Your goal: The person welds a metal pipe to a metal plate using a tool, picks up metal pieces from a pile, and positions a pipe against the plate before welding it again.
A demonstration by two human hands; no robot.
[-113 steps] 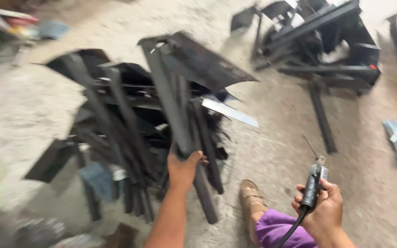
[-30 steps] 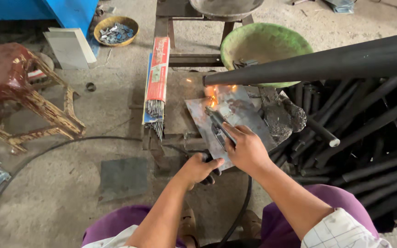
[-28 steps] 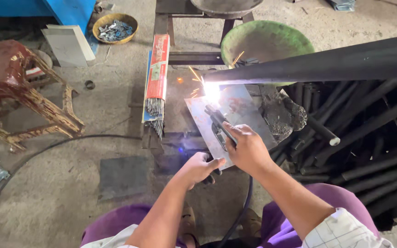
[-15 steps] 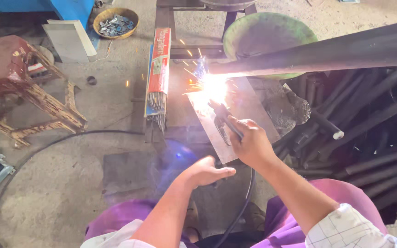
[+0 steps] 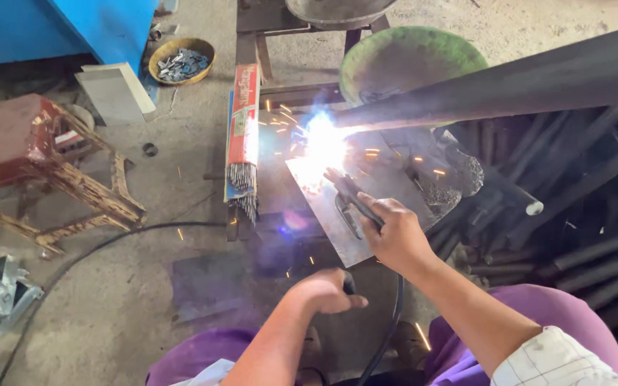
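My right hand (image 5: 393, 236) grips a black welding electrode holder (image 5: 348, 194) whose tip burns in a bright white-blue arc (image 5: 321, 145) with sparks flying. The arc sits at the near end of a long dark steel pipe (image 5: 509, 89) that runs off to the upper right, over a grey metal plate (image 5: 355, 207). My left hand (image 5: 325, 289) hovers lower down, fingers curled, with a small dark object showing at its fingertips. The holder's black cable (image 5: 386, 336) drops between my purple-clad knees.
An open pack of welding rods (image 5: 241, 139) lies left of the plate. A green bowl (image 5: 409, 61) stands behind the pipe. Dark steel bars (image 5: 581, 236) are stacked at right. A worn red stool (image 5: 30, 154), a blue cabinet (image 5: 73, 28) and a bowl of small metal parts (image 5: 180, 61) are at left.
The arc has flared from a small glow to a bright burst with sparks. My left hand has drawn back from the plate toward my knees.
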